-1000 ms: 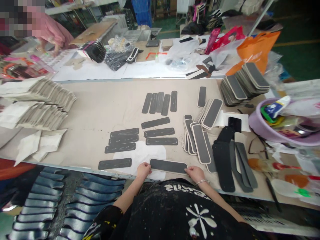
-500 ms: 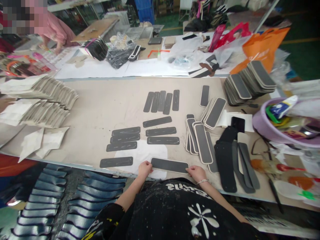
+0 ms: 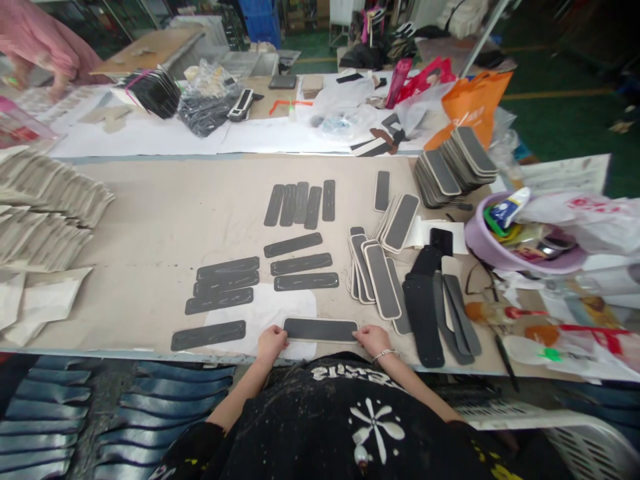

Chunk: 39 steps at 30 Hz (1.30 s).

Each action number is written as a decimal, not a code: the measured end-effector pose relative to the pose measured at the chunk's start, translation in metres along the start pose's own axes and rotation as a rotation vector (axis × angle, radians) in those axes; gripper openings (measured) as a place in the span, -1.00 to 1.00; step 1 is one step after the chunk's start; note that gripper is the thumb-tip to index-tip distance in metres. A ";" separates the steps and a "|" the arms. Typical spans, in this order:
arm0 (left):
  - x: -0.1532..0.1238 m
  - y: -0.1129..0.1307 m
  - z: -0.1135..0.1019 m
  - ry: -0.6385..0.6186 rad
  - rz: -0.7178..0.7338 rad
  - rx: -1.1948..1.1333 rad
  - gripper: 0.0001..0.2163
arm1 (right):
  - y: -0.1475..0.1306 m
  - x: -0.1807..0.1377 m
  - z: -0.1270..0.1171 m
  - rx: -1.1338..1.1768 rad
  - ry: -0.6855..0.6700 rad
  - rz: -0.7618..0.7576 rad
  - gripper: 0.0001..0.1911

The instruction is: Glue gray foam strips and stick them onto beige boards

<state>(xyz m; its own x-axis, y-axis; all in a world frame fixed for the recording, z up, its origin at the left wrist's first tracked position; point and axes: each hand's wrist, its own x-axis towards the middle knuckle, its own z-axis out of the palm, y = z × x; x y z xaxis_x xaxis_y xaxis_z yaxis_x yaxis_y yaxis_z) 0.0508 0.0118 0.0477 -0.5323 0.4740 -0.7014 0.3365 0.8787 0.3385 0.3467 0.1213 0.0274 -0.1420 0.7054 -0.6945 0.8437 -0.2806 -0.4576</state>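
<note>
A long dark grey strip with a pale border (image 3: 320,329) lies crosswise near the table's front edge, partly over a white sheet (image 3: 295,303). My left hand (image 3: 273,344) pinches its left end, and my right hand (image 3: 373,341) pinches the right end. Beyond it are several dark grey strips (image 3: 306,281) with shiny streaks on top, some in a row at the back (image 3: 301,203). To the right of my right hand, pale-bordered strips (image 3: 383,280) lie in an overlapping fan.
Stacks of pale pieces (image 3: 45,200) stand at the left. At the right are black straps (image 3: 423,313), a purple basin (image 3: 520,243) full of items, and a tall stack of bordered strips (image 3: 450,167). Glue-coloured bottles (image 3: 487,313) lie nearby. A person in pink (image 3: 55,47) works across the table.
My view has swung to the right, so everything sits further left in the picture. Both hands still pinch the ends of the same strip, which looks little changed.
</note>
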 end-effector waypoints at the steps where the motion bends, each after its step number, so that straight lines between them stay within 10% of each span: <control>1: 0.001 -0.001 0.001 -0.004 -0.002 0.003 -0.88 | 0.000 0.000 0.000 0.000 -0.004 -0.002 -0.69; 32: 0.003 -0.014 -0.012 0.020 0.043 -0.149 -0.83 | -0.004 -0.003 -0.002 -0.052 0.005 -0.019 -0.76; 39: -0.007 -0.016 -0.025 0.161 0.318 -0.008 -0.81 | -0.004 -0.004 -0.002 -0.045 0.007 -0.004 -0.74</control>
<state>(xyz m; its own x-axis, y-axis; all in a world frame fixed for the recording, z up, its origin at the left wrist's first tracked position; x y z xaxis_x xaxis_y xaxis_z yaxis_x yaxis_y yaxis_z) 0.0297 -0.0043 0.0622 -0.5177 0.7264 -0.4521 0.4993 0.6856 0.5298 0.3449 0.1210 0.0337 -0.1419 0.7106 -0.6891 0.8657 -0.2486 -0.4346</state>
